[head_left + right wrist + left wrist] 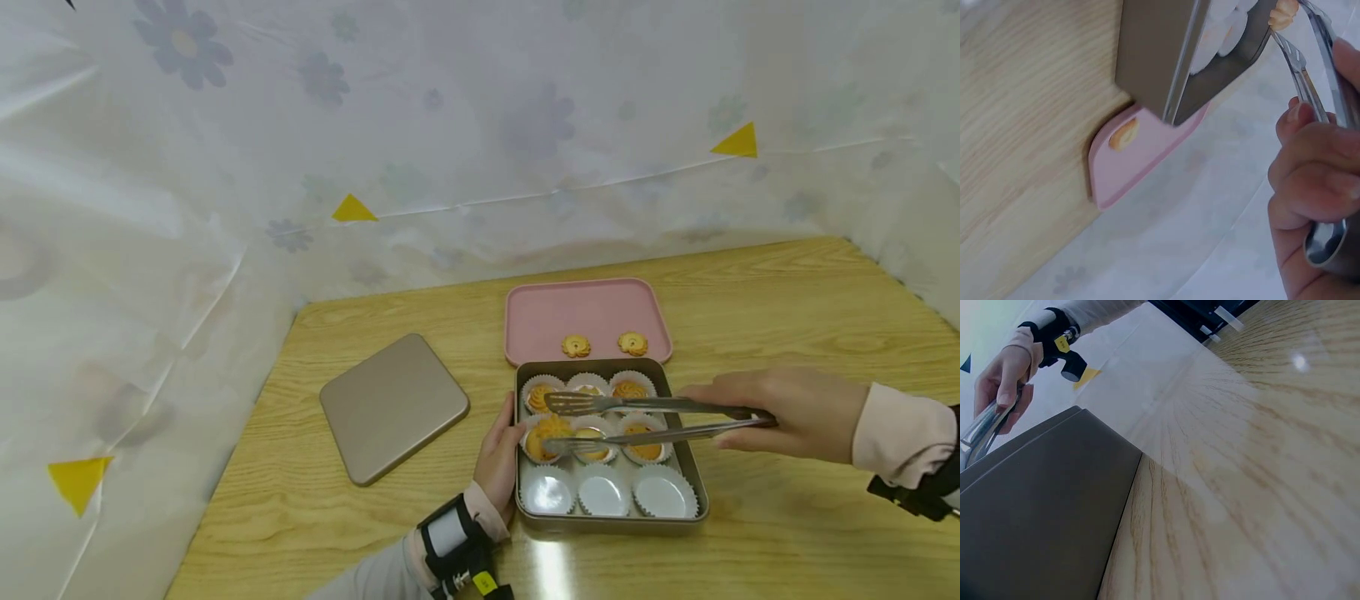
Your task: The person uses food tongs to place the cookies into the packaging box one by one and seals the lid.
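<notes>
A metal baking tin point(611, 523) holds rows of white paper cups. Cookies point(628, 387) sit in the far and middle rows; the three near cups point(603, 492) show bare bottoms. My right hand point(787, 412) grips metal tongs point(682, 406) over the tin from the right. Between the tong tips is a ruffled golden cookie point(1283, 14), above the middle row's left cup. My left hand point(497, 462) rests along the tin's left wall, thumb at the rim. In the left wrist view, the tin's dark side point(1054, 506) fills the lower left.
Behind the tin lies a pink tray point(577, 304) with two cookies point(632, 343) near its front edge. A flat metal lid point(393, 408) is on the wooden table point(285, 500) at the left. Flower-patterned sheeting point(480, 125) stands behind and beside the table.
</notes>
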`<state>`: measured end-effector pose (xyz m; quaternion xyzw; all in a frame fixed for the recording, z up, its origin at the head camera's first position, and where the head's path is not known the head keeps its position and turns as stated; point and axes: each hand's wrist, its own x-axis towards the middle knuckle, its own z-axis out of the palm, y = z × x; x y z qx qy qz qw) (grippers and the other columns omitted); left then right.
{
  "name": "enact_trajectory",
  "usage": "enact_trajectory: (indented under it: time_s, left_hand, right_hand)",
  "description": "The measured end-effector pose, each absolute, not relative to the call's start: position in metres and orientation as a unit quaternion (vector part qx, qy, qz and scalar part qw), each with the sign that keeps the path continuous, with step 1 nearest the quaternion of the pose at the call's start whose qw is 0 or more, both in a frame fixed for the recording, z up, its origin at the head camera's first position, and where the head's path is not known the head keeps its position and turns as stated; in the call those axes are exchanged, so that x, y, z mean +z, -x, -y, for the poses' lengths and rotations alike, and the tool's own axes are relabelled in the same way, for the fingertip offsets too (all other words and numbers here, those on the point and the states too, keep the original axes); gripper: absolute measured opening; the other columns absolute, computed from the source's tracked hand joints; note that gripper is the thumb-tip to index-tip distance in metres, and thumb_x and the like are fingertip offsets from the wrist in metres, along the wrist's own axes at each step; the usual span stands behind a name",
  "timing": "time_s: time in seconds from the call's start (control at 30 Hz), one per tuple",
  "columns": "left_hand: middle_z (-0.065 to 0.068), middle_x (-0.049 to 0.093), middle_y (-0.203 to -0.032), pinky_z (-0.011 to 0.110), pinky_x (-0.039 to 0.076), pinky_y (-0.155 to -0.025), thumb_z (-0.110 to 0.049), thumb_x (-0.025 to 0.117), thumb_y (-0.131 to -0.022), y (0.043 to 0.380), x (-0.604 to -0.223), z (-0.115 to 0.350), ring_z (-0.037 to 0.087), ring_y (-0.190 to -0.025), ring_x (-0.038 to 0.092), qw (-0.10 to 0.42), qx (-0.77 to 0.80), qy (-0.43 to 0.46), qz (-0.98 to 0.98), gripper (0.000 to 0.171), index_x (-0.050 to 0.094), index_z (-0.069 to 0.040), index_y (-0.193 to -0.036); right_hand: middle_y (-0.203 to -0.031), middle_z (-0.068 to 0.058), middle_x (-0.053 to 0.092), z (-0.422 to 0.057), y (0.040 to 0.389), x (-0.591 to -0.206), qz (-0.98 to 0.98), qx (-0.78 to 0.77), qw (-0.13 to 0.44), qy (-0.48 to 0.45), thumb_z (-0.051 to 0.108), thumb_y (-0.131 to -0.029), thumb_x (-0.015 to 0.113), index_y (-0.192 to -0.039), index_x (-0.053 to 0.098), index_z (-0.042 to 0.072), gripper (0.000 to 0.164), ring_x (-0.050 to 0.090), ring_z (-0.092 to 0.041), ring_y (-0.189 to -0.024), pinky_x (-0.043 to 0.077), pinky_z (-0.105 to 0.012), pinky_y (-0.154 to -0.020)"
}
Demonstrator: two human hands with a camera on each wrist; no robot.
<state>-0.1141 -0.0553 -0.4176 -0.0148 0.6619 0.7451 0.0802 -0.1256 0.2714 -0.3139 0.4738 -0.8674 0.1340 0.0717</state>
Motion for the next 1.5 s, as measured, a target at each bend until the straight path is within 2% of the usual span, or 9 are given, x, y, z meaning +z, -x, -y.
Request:
enact_trajectory:
  time_s: [0.13, 0.27, 0.43, 0.53, 0.6, 0.77, 1.0, 1.23, 1.5]
  left_hand:
    - [0.014, 0.017, -0.160, 0.051, 0.007, -0.119, -0.018, 0.041, -0.098, 0.114, -0.417, 0.056, 0.035, -0.148, 0.008, 0.081, 0.745, 0.013, -0.662, 0.060, 0.022, -0.004, -0.154]
    - [0.012, 0.017, -0.161, 0.049, 0.005, -0.120, -0.014, 0.040, -0.098, 0.115, -0.418, 0.055, 0.031, -0.148, 0.007, 0.089, 0.752, 0.025, -0.653, 0.060, 0.021, -0.004, -0.154]
    - [0.011, 0.016, -0.161, 0.048, 0.006, -0.120, -0.011, 0.039, -0.098, 0.115, -0.417, 0.055, 0.030, -0.149, 0.006, 0.097, 0.753, 0.037, -0.650, 0.059, 0.021, -0.005, -0.154]
    - [0.011, 0.016, -0.161, 0.048, 0.006, -0.120, -0.012, 0.039, -0.098, 0.115, -0.415, 0.055, 0.030, -0.149, 0.007, 0.097, 0.753, 0.036, -0.649, 0.059, 0.021, -0.006, -0.154]
    - [0.011, 0.017, -0.161, 0.049, 0.006, -0.120, -0.012, 0.040, -0.098, 0.115, -0.415, 0.055, 0.031, -0.148, 0.007, 0.096, 0.752, 0.034, -0.651, 0.059, 0.021, -0.005, -0.154]
    - [0.012, 0.017, -0.161, 0.050, 0.005, -0.120, -0.013, 0.040, -0.098, 0.115, -0.416, 0.055, 0.031, -0.148, 0.007, 0.094, 0.752, 0.031, -0.652, 0.059, 0.021, -0.004, -0.154]
    - [0.011, 0.018, -0.161, 0.050, 0.006, -0.120, -0.013, 0.039, -0.099, 0.114, -0.415, 0.055, 0.031, -0.148, 0.008, 0.096, 0.751, 0.034, -0.652, 0.058, 0.022, -0.006, -0.154]
    - [0.011, 0.018, -0.161, 0.050, 0.006, -0.120, -0.014, 0.040, -0.099, 0.115, -0.415, 0.055, 0.031, -0.148, 0.008, 0.098, 0.750, 0.037, -0.653, 0.059, 0.022, -0.006, -0.154]
    - [0.010, 0.018, -0.161, 0.049, 0.006, -0.120, -0.013, 0.040, -0.099, 0.115, -0.415, 0.055, 0.030, -0.148, 0.008, 0.095, 0.751, 0.037, -0.652, 0.058, 0.022, -0.006, -0.154]
  right_hand:
    - [-0.101, -0.001, 0.072, -0.264, 0.119, -0.318, 0.860, 0.136, 0.063, -0.487, 0.031, -0.080, 0.077, -0.121, 0.067, 0.008, 0.048, 0.047, 0.011, -0.072, 0.039, -0.012, -0.054]
    - [-0.103, -0.008, 0.073, -0.259, 0.114, -0.319, 0.864, 0.130, 0.036, -0.486, 0.034, -0.082, 0.074, -0.122, 0.067, 0.010, 0.048, 0.055, 0.008, -0.072, 0.043, -0.016, -0.053]
    - [-0.104, -0.013, 0.072, -0.254, 0.111, -0.321, 0.865, 0.144, -0.012, -0.481, 0.035, -0.086, 0.070, -0.127, 0.064, 0.010, 0.049, 0.045, 0.012, -0.065, 0.039, -0.016, -0.050]
    - [-0.107, -0.018, 0.070, -0.250, 0.110, -0.321, 0.869, 0.139, -0.033, -0.474, 0.038, -0.087, 0.068, -0.129, 0.062, 0.011, 0.050, 0.047, 0.012, -0.065, 0.042, -0.018, -0.050]
    - [-0.107, -0.018, 0.070, -0.248, 0.110, -0.322, 0.869, 0.137, -0.038, -0.474, 0.038, -0.087, 0.068, -0.130, 0.062, 0.013, 0.050, 0.046, 0.013, -0.063, 0.042, -0.019, -0.050]
    - [-0.099, -0.002, 0.068, -0.245, 0.110, -0.324, 0.863, 0.136, -0.030, -0.486, 0.038, -0.087, 0.068, -0.130, 0.062, 0.014, 0.049, 0.042, 0.013, -0.062, 0.040, -0.016, -0.048]
    - [-0.110, -0.019, 0.070, -0.242, 0.111, -0.325, 0.869, 0.123, -0.048, -0.476, 0.039, -0.088, 0.067, -0.130, 0.062, 0.013, 0.050, 0.046, 0.013, -0.059, 0.046, -0.020, -0.050]
    - [-0.111, -0.020, 0.069, -0.240, 0.112, -0.325, 0.866, 0.128, -0.041, -0.481, 0.038, -0.088, 0.068, -0.129, 0.062, 0.012, 0.049, 0.040, 0.015, -0.055, 0.042, -0.016, -0.048]
    - [-0.110, -0.019, 0.069, -0.240, 0.112, -0.325, 0.869, 0.132, -0.054, -0.474, 0.039, -0.087, 0.068, -0.129, 0.062, 0.013, 0.050, 0.044, 0.014, -0.057, 0.043, -0.016, -0.048]
